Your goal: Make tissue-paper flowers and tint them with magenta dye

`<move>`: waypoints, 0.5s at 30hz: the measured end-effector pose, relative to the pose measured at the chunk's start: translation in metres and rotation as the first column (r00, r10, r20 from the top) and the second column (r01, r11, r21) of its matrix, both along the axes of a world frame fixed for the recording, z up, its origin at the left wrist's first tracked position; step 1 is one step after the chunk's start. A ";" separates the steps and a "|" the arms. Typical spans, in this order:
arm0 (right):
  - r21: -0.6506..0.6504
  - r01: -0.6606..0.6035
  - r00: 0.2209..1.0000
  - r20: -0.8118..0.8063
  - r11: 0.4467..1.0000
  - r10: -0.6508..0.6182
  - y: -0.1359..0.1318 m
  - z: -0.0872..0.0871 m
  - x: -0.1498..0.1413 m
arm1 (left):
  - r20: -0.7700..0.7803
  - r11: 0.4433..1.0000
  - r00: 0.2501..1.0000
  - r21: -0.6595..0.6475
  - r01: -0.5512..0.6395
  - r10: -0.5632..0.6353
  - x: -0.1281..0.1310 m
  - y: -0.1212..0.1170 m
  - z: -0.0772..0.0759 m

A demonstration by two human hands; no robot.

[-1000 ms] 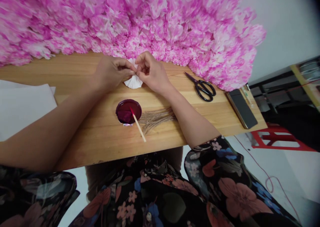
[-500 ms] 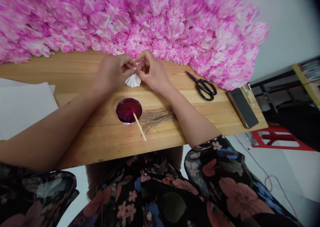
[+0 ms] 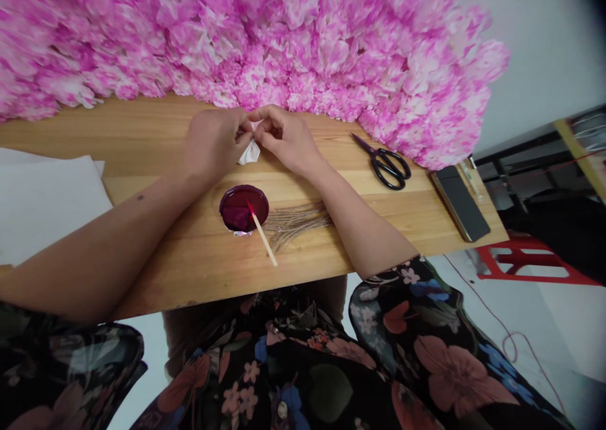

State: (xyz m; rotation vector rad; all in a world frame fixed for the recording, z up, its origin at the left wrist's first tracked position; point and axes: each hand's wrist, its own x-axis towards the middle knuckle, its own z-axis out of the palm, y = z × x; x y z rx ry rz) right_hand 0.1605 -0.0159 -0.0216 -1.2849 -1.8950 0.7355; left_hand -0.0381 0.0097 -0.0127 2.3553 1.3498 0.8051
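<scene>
My left hand point(image 3: 218, 139) and my right hand point(image 3: 283, 138) meet over the table, both pinching the middle of a white pleated piece of paper point(image 3: 249, 154). Its lower end fans out below my fingers, and a small pale part shows above them; the gathered middle is hidden by the fingertips. Nearer to me sits a round dish of dark red liquid point(image 3: 234, 217). A thin wooden stick point(image 3: 265, 240) leans on its rim, its tip stained red. Beside the dish lies a bundle of brown twine point(image 3: 296, 220), partly under my right forearm.
Pink and white artificial flowers point(image 3: 293, 51) are heaped along the table's back. Black-handled scissors point(image 3: 386, 165) lie to the right, with a dark phone-like slab point(image 3: 459, 204) near the table edge. White paper sheets point(image 3: 47, 203) lie at the left. A red plastic stool point(image 3: 530, 259) stands beyond the right end.
My left hand has turned and closed in against my right fingertips. Less of the paper's lower fan shows, and it looks narrower and twisted. The dish, stick and scissors stay put.
</scene>
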 end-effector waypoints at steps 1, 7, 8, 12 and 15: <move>-0.003 0.004 1.000 0.004 1.000 -0.004 0.001 0.000 0.001 | -0.034 1.000 0.999 0.017 -0.011 0.011 0.001 0.000 0.000; -0.003 0.012 0.998 0.061 1.000 -0.012 -0.001 0.007 0.003 | -0.014 1.000 1.000 0.006 -0.010 0.010 0.001 0.001 0.000; 0.001 0.012 0.998 0.068 1.000 -0.012 -0.002 0.008 0.002 | 0.008 1.000 1.000 -0.004 -0.009 0.009 0.001 0.002 -0.001; 0.024 0.026 0.994 0.105 0.999 -0.028 -0.005 0.009 0.000 | 0.060 1.000 0.998 -0.030 0.010 -0.009 0.000 0.003 -0.002; 0.045 0.055 0.986 0.155 0.998 -0.061 -0.006 0.006 -0.002 | 0.071 0.999 0.997 -0.028 0.031 -0.029 0.002 0.003 -0.002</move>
